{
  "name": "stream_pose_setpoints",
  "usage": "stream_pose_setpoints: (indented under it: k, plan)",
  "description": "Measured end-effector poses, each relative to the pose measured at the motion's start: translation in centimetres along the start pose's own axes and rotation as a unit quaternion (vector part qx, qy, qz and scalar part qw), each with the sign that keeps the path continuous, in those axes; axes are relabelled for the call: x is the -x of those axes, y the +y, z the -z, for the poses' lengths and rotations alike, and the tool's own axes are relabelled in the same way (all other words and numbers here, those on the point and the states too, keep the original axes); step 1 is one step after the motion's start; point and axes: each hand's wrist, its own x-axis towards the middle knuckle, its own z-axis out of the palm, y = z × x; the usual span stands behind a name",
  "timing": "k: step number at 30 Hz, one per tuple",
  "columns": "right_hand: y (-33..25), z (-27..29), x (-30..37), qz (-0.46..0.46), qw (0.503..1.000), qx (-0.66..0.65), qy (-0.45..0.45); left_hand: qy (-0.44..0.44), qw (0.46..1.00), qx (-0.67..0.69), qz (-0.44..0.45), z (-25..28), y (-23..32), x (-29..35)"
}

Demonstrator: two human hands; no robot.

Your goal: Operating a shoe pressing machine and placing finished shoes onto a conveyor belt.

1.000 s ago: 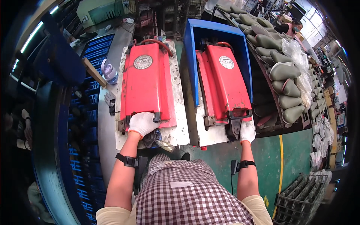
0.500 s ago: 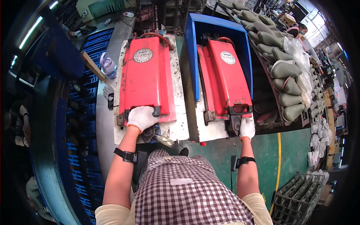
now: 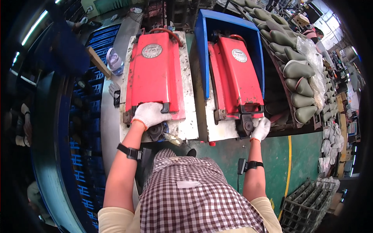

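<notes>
Two red metal machine covers stand side by side on pale, worn bases. My left hand (image 3: 150, 114), in a white knit glove, is closed round the black handle (image 3: 166, 107) at the front of the left cover (image 3: 149, 77). Beside a black latch block (image 3: 247, 125), below the handle (image 3: 251, 109) of the right cover (image 3: 237, 77), is my gloved right hand (image 3: 262, 129). Its fingers are curled; what they hold, if anything, is hidden. Both covers are down. A dark round knob (image 3: 155, 131) sits below my left hand.
A blue hood (image 3: 229, 19) surrounds the right cover's back and sides. Grey-green boots (image 3: 297, 70) fill a rack at right. A water bottle (image 3: 115, 62) and a glove (image 3: 113, 88) lie left. A wire cart (image 3: 309, 206) stands at lower right; another person (image 3: 314, 35) is far right.
My right hand has shifted slightly right, away from the latch block, with its fingers now turned upward. My left hand stays on its handle. The whole view has shifted a little.
</notes>
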Motion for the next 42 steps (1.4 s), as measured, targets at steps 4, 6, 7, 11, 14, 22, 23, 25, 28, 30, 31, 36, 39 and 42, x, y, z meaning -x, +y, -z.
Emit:
stream_pose_setpoints:
  k: [4, 6, 7, 11, 14, 22, 23, 25, 28, 30, 31, 36, 39, 42]
  plan:
    - [-7.1, -1.9, 6.2, 0.097, 0.982, -0.123, -0.106, -0.041, 0.999, 0.009, 0.003, 0.6, -0.9, 0.1]
    - [-12.0, -2.9, 11.9, 0.147, 0.933, -0.069, -0.321, -0.042, 0.999, 0.005, 0.004, 0.5, -1.2, 0.2]
    - [-13.7, -3.7, 14.5, 0.127, 0.886, -0.071, -0.440, -0.041, 0.999, 0.005, -0.003, 0.5, -1.2, 0.2]
    - [-15.6, -9.2, 21.7, -0.102, 0.599, 0.025, -0.793, -0.021, 1.000, -0.016, -0.011, 0.5, -0.4, 0.1]
    - [-15.9, -10.2, 28.5, -0.213, 0.516, 0.079, -0.826, -0.018, 1.000, -0.008, -0.007, 0.4, -0.2, 0.5]
    - [-14.4, -11.0, 37.0, -0.437, 0.325, -0.003, -0.838, 0.000, 1.000, 0.010, 0.002, 0.4, 1.1, 0.6]
    - [-14.0, -11.3, 37.8, -0.443, 0.308, -0.029, -0.841, 0.008, 1.000, 0.022, -0.013, 0.3, 1.1, 1.0]
    - [-16.0, -11.0, 36.6, -0.310, 0.389, 0.112, -0.860, 0.035, 0.998, 0.029, -0.051, 0.9, 0.6, 1.1]
    - [-17.5, -10.3, 33.0, -0.040, 0.433, 0.172, -0.884, 0.039, 0.996, 0.014, -0.073, 5.2, 0.4, 2.2]
    - [-19.0, -9.8, 30.0, -0.068, 0.485, 0.115, -0.864, 0.089, 0.994, -0.012, -0.062, 9.4, 1.9, 3.2]
    - [-20.3, -10.0, 29.3, -0.086, 0.510, 0.090, -0.851, 0.156, 0.985, -0.014, -0.072, 10.5, 1.6, 3.5]
    - [-21.9, -18.9, 29.2, 0.242, 0.783, 0.108, -0.563, 0.487, 0.832, -0.039, -0.263, 15.7, 0.8, 2.4]
    - [-22.9, -24.9, 32.0, 0.394, 0.826, 0.167, -0.367, 0.617, 0.724, -0.124, -0.283, 17.2, 0.4, 1.6]
    - [-22.4, -27.7, 32.0, 0.379, 0.822, 0.197, -0.378, 0.583, 0.753, -0.149, -0.266, 17.2, 0.4, 2.4]
